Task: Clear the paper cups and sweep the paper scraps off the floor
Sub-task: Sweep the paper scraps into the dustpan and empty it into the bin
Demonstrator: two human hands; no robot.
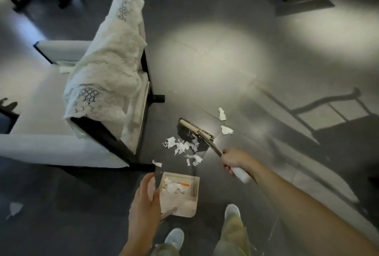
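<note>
Right hand (233,161) grips broom (195,130) beside scraps (182,148); left hand (145,200) holds dustpan (190,206).

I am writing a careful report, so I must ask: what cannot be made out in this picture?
Head view:
The dustpan contents: blurred; white scraps and something orange, unidentifiable.
The dustpan handle: largely covered by the left hand.
The brush handle: partly hidden inside the right hand.
The paper cups: none visible; whether cleared is unknowable.
A pale patch on the floor, lower left: too blurred to name.
</note>
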